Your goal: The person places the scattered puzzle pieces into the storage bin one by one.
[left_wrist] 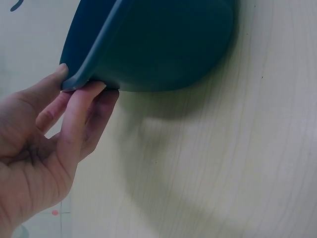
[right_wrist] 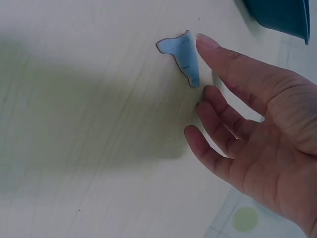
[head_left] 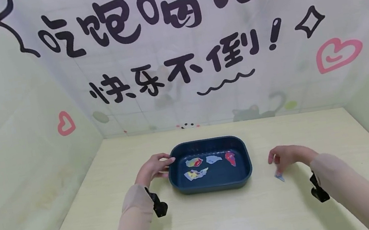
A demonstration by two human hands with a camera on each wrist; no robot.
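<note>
A dark blue rectangular tray (head_left: 211,188) stands on the table with several torn-edged, flat colored pieces inside. Among them are a red piece (head_left: 230,158), a pale blue piece (head_left: 213,159) and a yellow-and-white piece (head_left: 196,174). My left hand (head_left: 154,166) pinches the tray's left rim, thumb over the edge and fingers against the outer wall (left_wrist: 158,54). To the right of the tray, a small light blue flat piece (right_wrist: 182,55) lies on the tabletop. My right hand (right_wrist: 262,124) hovers beside it, fingers loosely bent and apart, thumb tip close to the piece's edge.
The pale wood table (head_left: 217,223) runs back to a printed cloth (head_left: 183,107) with black lettering and pink hearts. Cloth also hangs along both sides. A small black device (head_left: 158,205) is worn on the left wrist, another black device (head_left: 319,190) on the right.
</note>
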